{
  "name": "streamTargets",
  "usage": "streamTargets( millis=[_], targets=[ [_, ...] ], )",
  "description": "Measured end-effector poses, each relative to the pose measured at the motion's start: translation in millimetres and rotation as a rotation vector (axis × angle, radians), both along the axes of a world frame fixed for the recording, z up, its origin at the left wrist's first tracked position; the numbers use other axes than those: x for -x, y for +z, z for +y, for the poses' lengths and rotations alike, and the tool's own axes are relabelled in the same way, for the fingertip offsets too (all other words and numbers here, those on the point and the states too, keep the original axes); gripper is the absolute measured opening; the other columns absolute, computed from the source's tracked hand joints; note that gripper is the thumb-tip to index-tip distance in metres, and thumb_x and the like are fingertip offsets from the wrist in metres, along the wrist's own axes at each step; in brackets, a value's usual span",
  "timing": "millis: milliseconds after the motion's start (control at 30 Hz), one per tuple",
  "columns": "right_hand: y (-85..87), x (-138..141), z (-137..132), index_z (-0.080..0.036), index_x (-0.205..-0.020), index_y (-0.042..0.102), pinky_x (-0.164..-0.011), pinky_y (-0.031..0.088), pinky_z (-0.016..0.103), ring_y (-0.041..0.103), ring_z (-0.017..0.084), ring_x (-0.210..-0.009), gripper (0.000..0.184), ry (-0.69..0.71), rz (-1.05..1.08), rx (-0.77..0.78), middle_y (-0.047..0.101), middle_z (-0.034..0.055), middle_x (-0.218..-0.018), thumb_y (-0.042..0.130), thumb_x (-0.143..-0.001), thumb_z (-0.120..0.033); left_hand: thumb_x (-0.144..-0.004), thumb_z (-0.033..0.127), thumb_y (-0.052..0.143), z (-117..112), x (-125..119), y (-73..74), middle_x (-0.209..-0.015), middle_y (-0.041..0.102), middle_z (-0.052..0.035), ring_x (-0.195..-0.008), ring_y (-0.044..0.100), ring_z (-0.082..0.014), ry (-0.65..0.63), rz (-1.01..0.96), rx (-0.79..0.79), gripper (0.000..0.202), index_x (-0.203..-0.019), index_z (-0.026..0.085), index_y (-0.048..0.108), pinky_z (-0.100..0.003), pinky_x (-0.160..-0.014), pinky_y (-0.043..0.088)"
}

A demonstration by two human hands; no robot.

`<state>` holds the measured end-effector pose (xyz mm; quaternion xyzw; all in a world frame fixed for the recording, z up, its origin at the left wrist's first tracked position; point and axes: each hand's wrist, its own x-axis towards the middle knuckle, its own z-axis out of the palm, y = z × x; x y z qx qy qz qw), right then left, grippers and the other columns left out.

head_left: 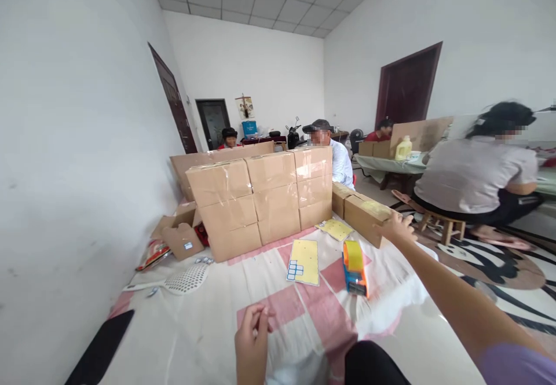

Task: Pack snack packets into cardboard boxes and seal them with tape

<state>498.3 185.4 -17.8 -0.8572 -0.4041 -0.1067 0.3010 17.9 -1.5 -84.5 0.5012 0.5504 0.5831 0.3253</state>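
Observation:
My right hand (397, 228) grips the near end of a long cardboard box (365, 214) on the table's right side, its fingers spread over the corner. My left hand (252, 336) is above the cloth near the front, fingers loosely curled and closed, with nothing visible in them. Between my hands and the boxes lie a yellow sheet with blue-edged labels (303, 262) and a tape dispenser (355, 269) with a yellow roll. Another yellow sheet (336, 228) lies by the stacked cardboard boxes (278, 200), taped shut, which form a wall across the table.
At the left are a white perforated scoop (186, 279), an opened carton (182, 240) and a dark flat object (102, 347). A pink-and-white cloth (286, 310) covers the table. Several people sit nearby, one on a wooden stool (443, 223) at the right.

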Motion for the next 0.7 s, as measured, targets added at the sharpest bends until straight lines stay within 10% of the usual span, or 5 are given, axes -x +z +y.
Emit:
streamTargets(
  millis=[167,400,600,700],
  targets=[
    [19.7,65,-17,-0.018,-0.125,0.059,-0.098,0.033,0.050,0.040,0.038,-0.126,0.041,0.104,-0.133,-0.240,0.040,0.0216,-0.141,0.047,-0.093,-0.040,-0.083,0.068,0.058,-6,-1,5.8,-0.065,0.065,-0.0032,-0.057,0.057,-0.0172,-0.019,-0.042,-0.040,0.049,-0.074,0.020,0.061,-0.028,-0.060,0.048],
    [69.1,212,-45,-0.021,-0.093,0.067,-0.094,0.034,0.048,0.049,0.030,-0.111,0.022,0.784,-0.214,-0.502,0.052,0.0146,-0.127,0.049,-0.095,-0.033,-0.083,0.072,0.056,-8,-5,7.7,-0.056,0.051,0.0006,-0.059,0.050,-0.0153,-0.011,-0.146,-0.046,0.057,-0.057,0.021,0.049,-0.026,-0.061,0.043],
    [55.9,385,-107,-0.022,-0.090,0.064,-0.097,0.042,0.039,0.055,0.023,-0.111,0.015,1.333,0.228,-0.561,0.059,0.0077,-0.108,0.051,-0.093,-0.026,-0.058,0.079,0.075,-7,-48,32.0,-0.125,0.066,-0.0166,-0.115,0.064,-0.0326,-0.390,-0.844,-0.008,0.082,-0.116,0.023,0.066,-0.039,-0.087,0.054],
    [51.6,447,-103,-0.020,-0.087,0.065,-0.077,0.049,0.027,0.062,0.016,-0.087,0.012,1.568,0.443,-0.360,0.064,0.0031,-0.093,0.054,-0.090,-0.024,-0.070,0.080,0.065,0,-65,53.7,-0.124,0.066,-0.0171,-0.113,0.065,-0.0317,-0.436,-1.169,0.015,0.075,-0.118,0.022,0.066,-0.041,-0.089,0.055]
  ],
)
